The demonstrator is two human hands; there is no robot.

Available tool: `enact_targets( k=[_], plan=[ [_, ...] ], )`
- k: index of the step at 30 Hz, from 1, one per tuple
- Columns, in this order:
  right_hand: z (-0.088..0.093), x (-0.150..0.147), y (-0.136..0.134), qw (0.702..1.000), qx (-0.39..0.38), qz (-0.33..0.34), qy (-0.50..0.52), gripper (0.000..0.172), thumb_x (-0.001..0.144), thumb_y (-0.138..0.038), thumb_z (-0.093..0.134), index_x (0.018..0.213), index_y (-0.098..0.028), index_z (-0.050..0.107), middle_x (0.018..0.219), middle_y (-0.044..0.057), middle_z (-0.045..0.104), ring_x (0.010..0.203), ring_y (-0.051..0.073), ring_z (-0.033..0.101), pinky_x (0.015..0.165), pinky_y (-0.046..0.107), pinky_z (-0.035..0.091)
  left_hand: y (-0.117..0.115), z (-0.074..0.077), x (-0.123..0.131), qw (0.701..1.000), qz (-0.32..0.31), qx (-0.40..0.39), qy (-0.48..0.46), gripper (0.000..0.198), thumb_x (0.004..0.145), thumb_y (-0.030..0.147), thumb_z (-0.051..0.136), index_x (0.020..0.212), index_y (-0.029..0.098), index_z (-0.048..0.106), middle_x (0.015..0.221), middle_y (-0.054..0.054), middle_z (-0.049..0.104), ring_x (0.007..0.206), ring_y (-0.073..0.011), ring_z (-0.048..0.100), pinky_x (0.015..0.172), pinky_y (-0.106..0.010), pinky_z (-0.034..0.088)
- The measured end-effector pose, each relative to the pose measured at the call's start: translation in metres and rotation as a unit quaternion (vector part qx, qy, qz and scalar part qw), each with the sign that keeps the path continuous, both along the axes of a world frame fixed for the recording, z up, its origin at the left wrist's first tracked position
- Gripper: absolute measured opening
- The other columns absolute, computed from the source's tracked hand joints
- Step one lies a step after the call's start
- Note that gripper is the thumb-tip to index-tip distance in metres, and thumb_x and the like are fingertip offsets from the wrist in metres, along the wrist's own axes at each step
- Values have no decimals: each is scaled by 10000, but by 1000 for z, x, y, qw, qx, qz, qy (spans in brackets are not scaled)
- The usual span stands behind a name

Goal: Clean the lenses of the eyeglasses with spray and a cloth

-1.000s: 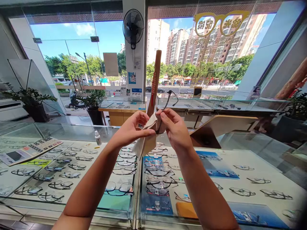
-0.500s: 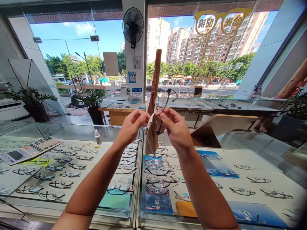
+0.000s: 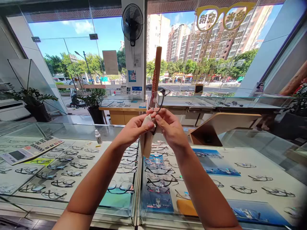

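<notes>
A pair of dark-framed eyeglasses (image 3: 160, 101) is held up over the glass display counter, one clear lens showing above my fingers. My right hand (image 3: 171, 127) is closed on the frame near its middle. In my left hand (image 3: 134, 129) a beige cleaning cloth (image 3: 146, 143) is pinched and hangs down below the fingers. Both hands' fingertips meet at the glasses, the cloth pressed against the frame there. The lower part of the glasses is mostly hidden behind the cloth and fingers.
Rows of eyeglasses (image 3: 63, 182) lie inside the glass counter. On it stand a small white bottle (image 3: 98, 136), a calculator (image 3: 31, 150) at left and a tilted wooden board (image 3: 216, 127) at right. A fan (image 3: 132, 24) hangs on the pillar ahead.
My left hand has moved right and up against the glasses, bringing the cloth onto the frame. The glasses have turned and shifted slightly left, with a lens now showing above my fingers.
</notes>
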State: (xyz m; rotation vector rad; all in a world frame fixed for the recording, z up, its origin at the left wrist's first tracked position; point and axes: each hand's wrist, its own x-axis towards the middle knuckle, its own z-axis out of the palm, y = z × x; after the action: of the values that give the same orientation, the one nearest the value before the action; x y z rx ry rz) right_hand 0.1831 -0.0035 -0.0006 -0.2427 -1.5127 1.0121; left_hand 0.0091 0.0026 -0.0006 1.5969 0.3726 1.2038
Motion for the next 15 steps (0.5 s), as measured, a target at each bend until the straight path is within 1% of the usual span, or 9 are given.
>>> enact_targets(
  k=[4,8,11,15],
  plan=[
    [-3,-5,2,999,-7,11,46,184,955,-481,822,977,-312,752,1208,6,827,1141,209,753,1096,421,596,-3,0,3,999,-1,-27,-17,520,826,497,940,1243,212,817,1055,-38,734,898,-150,628,860,-252,494],
    [-7,-8,4,997,18,2,72,124,1000,-440,784,1010,-317,769,1270,-9,826,1174,193,755,1131,412,567,-4,-1,6,999,0,-27,-28,520,849,519,918,1246,203,804,1070,-54,758,930,-162,660,900,-261,507],
    [-8,-8,4,998,20,3,67,113,1002,-435,785,1018,-324,780,1276,-13,827,1193,195,755,1154,421,550,-2,-1,6,999,-15,-27,-23,555,827,480,945,1286,205,796,1057,-54,760,920,-155,656,874,-248,505],
    [-6,-9,2,997,25,-1,73,142,988,-456,797,999,-316,776,1240,2,836,1227,215,756,1143,443,567,-2,-2,7,999,-29,-22,-24,561,829,459,947,1297,192,790,1013,-51,751,866,-143,645,831,-246,503]
  ],
)
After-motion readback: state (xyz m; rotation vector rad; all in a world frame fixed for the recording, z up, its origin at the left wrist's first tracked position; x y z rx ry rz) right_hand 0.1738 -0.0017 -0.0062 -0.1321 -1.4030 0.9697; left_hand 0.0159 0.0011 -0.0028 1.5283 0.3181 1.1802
